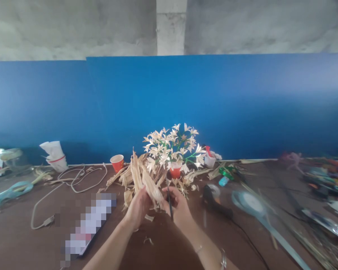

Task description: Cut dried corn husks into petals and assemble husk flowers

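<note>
My left hand [138,208] is closed around pale dried corn husks [152,183], which stand up and fan out above the fingers. Close beside it, my right hand [178,206] grips a thin, dark, blade-like tool [169,197] that points upward; its exact kind is unclear. The right fingertips reach the lower end of the husk. Behind both hands, white husk-like flowers on green stems [173,146] rise above a red paper cup [175,171]. A heap of loose husks [126,176] lies just behind the left hand.
Another red cup [117,163] stands at the back. A white cable [73,183] and a blurred-out flat object [88,225] lie left. To the right are a black corded tool [214,198], a pale ribbon roll [250,204] and clutter. A blue panel [115,105] borders the table.
</note>
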A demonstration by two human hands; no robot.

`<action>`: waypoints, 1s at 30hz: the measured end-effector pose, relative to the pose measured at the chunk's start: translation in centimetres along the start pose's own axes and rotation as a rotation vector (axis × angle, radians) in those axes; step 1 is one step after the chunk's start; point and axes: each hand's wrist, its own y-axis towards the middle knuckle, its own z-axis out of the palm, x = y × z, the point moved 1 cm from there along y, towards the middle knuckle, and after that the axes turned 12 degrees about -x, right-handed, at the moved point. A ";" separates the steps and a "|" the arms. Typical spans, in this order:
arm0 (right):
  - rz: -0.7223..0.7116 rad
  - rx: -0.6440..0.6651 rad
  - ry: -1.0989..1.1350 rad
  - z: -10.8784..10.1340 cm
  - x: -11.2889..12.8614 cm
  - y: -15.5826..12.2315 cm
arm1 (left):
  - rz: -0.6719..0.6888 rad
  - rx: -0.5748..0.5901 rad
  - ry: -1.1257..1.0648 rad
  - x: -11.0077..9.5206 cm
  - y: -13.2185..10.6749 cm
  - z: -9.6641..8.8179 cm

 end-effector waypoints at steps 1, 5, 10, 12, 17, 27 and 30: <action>-0.029 -0.016 -0.031 0.0 -0.1 0.0 | 0.029 -0.011 0.015 0.1 0.1 0.1; -0.053 -0.017 -0.074 -0.1 0.0 -0.1 | 0.116 -0.118 0.086 0.4 0.4 -0.1; 0.041 0.131 -0.105 0.2 0.5 -0.4 | 0.227 -0.269 -0.105 -0.5 0.7 -0.5; 0.133 0.217 -0.100 0.5 0.5 -0.7 | 0.271 -0.298 -0.154 -0.9 0.8 -0.5; 0.239 0.269 -0.064 0.8 1.0 -1.3 | 0.272 -0.319 -0.152 -0.8 0.5 0.1; 0.210 0.240 -0.091 0.9 1.8 -1.3 | 0.244 -0.288 -0.160 -0.1 0.9 -0.1; 0.161 0.242 -0.115 0.7 1.4 -1.2 | 0.252 -0.276 -0.143 0.0 1.1 -0.3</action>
